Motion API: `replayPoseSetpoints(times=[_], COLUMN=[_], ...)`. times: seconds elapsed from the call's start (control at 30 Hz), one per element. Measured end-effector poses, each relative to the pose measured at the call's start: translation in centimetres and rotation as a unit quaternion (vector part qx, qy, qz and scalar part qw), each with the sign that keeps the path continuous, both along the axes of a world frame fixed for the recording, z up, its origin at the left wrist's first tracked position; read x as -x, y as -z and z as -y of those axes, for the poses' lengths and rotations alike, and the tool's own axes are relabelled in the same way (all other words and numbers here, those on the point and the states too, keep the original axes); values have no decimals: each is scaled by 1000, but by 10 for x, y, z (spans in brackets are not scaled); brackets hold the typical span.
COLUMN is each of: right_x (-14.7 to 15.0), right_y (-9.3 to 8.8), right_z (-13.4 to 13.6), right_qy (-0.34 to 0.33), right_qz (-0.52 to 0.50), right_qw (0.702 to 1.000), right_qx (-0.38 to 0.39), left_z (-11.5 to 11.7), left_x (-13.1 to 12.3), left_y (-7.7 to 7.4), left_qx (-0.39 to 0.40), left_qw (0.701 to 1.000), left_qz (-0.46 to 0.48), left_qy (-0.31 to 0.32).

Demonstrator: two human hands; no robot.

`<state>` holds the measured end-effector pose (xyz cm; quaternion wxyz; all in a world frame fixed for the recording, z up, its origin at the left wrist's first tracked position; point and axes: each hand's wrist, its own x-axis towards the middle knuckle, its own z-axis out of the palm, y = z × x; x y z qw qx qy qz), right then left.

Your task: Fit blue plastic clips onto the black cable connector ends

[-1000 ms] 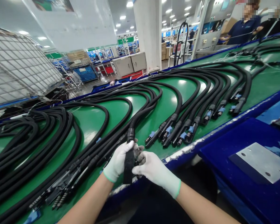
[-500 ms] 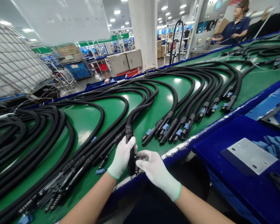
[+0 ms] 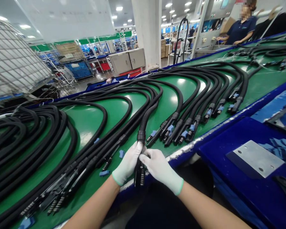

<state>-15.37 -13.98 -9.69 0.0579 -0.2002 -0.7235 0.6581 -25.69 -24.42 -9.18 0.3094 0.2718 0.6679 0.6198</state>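
- The left hand, in a white knit glove with a green cuff, is closing its fingers around the black moulded plug end of a black corrugated cable, at six o'clock.
- The right hand, in a matching glove, is holding the same plug from the other side, its fingers curled narrowly onto it.
- The plug is hanging just over the blue-edged front of a green workbench.
- Many black cables are lying in long parallel curves across the bench, from nine to one o'clock.
- Their black plugs with blue tabs are lying in a row at twelve o'clock, just beyond the hands.
- A navy blue tray with a steel plate is sitting at three o'clock.
- A wire mesh cage is standing at ten o'clock.
- A person in a navy shirt is working at one o'clock.
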Motion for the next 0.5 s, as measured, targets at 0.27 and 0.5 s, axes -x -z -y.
replayPoseSetpoints(times=[0.27, 0.5], right_x=[8, 11], right_y=[23, 25], right_z=[9, 9], right_qy=[31, 88], right_qz=[-27, -40], right_qw=[992, 994], right_qx=[116, 60], left_z=[5, 3], left_x=[4, 3], left_y=[8, 9], left_qx=[8, 2], left_qw=[1000, 999], left_qz=[3, 32], left_qy=[19, 4])
